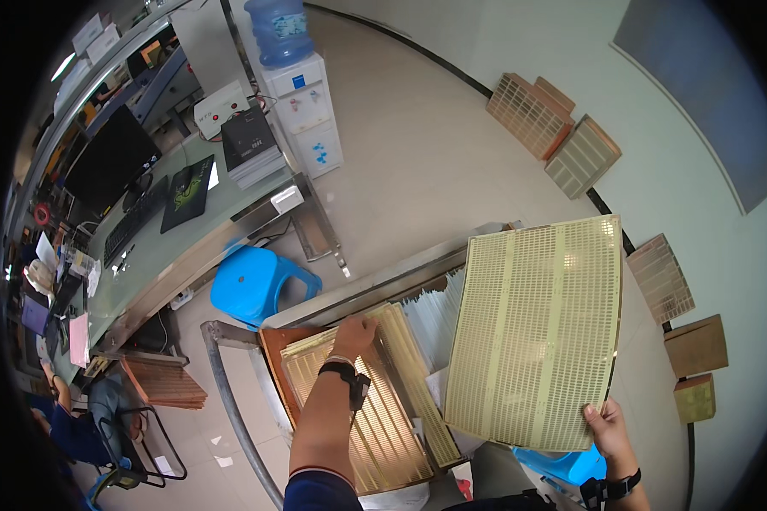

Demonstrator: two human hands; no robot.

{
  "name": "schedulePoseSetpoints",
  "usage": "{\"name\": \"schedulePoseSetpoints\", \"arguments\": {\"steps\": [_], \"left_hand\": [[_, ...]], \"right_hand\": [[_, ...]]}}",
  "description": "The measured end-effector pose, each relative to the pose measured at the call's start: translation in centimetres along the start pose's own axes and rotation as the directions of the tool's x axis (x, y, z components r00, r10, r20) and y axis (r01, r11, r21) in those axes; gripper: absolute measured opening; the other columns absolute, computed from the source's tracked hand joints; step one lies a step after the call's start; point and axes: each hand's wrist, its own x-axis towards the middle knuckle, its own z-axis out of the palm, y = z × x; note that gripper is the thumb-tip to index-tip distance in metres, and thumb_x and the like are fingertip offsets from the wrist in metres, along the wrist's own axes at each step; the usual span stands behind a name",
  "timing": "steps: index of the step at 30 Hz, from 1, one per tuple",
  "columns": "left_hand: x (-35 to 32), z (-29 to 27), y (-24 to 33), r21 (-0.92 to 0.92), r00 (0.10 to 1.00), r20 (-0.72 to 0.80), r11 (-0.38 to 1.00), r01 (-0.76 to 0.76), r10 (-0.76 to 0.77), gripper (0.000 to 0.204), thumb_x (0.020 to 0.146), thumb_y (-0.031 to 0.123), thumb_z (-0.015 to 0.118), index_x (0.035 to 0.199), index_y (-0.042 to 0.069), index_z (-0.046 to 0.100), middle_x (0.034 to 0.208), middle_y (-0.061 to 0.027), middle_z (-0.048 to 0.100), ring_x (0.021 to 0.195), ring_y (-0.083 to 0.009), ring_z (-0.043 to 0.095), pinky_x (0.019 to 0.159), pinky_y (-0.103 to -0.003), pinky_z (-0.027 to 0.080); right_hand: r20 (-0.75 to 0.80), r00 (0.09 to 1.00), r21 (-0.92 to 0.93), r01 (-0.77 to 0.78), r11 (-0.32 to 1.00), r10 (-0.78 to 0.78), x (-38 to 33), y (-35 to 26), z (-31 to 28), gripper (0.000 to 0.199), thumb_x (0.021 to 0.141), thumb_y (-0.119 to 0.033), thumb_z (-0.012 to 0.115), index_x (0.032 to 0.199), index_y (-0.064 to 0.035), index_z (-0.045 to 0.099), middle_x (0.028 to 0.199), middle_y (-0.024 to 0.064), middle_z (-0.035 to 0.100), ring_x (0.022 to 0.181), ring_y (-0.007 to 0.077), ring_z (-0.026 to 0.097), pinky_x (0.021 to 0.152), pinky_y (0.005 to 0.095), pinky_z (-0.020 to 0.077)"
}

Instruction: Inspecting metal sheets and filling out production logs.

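We see our right hand (607, 423) gripping the lower right corner of a large pale yellow perforated sheet (533, 332), thumb on top and fingers curled under the edge, so that the sheet is held up in the air, tilted slightly, over the right side of the work area. Our left hand (354, 332), with a dark wrist strap (346, 375) on the forearm, reaches forward and rests its fingertips on the far edge of the top sheet of a stack of similar yellow sheets (375, 409); the fingers are bent down over that edge, though we cannot tell whether they pinch it or merely touch it. The stack lies in a brown tray (274, 345) on a metal-framed trolley (230, 400), and just beside it, between the stack and the lifted sheet, stands a row of white paper sheets (435, 311). A blue plastic stool (256, 285) sits on the floor beyond the trolley, another blue stool (567, 467) shows beneath the lifted sheet. Further perforated panels (554, 128) lean against the wall, and a water dispenser (302, 94) stands by a long glass desk (145, 247).
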Motion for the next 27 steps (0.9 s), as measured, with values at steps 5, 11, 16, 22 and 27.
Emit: {"name": "schedulePoseSetpoints", "arguments": {"steps": [5,11,16,22,27], "left_hand": [[-0.8,0.8,-1.0,0.452,0.805,-0.307,0.822,-0.346,0.507,0.041,0.087,0.039,0.049,0.080,0.002,0.064,0.076,-0.0210,0.061,0.070,-0.0387,0.057,0.065,-0.046,0.043],[-1.2,0.5,-1.0,0.193,0.972,-0.170,0.973,-0.126,0.160,0.046,0.089,0.042,0.044,0.077,0.004,0.065,0.076,-0.0205,0.061,0.065,-0.0405,0.055,0.059,-0.043,0.042],[-2.7,-2.3,2.5,0.120,0.965,-0.251,0.987,0.108,-0.075,0.051,0.089,0.046,0.039,0.073,0.005,0.066,0.075,-0.0226,0.061,0.070,-0.0417,0.058,0.063,-0.048,0.044],[-4.5,-6.6,0.4,-0.430,0.924,-0.379,0.895,-0.121,-0.058,0.057,0.092,0.039,0.048,0.051,-0.001,0.045,0.047,-0.0014,0.037,0.049,-0.0084,0.035,0.049,-0.029,0.032],[-6.0,-8.9,0.6,-0.514,0.942,-0.305,0.857,-0.039,-0.140,0.056,0.094,0.039,0.044,0.049,0.006,0.045,0.048,0.0023,0.040,0.048,-0.0075,0.035,0.048,-0.026,0.029]], "right_hand": [[0.026,1.000,0.019,-0.010,1.000,0.009,0.3,0.1,0.0,0.035,0.087,-0.023,0.060,0.111,0.0023,0.055,0.103,0.0055,0.062,0.089,0.0113,0.056,0.082,0.0271,0.0440],[0.082,0.997,0.053,-0.004,0.999,-0.001,0.9,-0.2,1.3,0.033,0.088,-0.020,0.058,0.112,0.0023,0.054,0.102,0.0051,0.062,0.089,0.0109,0.056,0.081,0.0264,0.0446],[0.101,0.995,0.084,-0.025,0.996,0.017,2.0,0.4,2.1,0.030,0.089,-0.019,0.057,0.111,0.0018,0.054,0.102,0.0048,0.062,0.089,0.0106,0.056,0.080,0.0265,0.0450],[0.384,0.916,-0.029,-0.111,0.993,0.114,5.5,4.3,4.3,0.029,0.092,-0.017,0.052,0.114,0.0012,0.052,0.103,0.0029,0.061,0.090,0.0084,0.055,0.080,0.0243,0.0449],[0.564,0.781,-0.077,-0.272,0.959,0.267,6.4,10.6,8.1,0.030,0.093,-0.018,0.051,0.116,0.0004,0.052,0.103,0.0030,0.060,0.092,0.0085,0.054,0.080,0.0249,0.0454]]}}
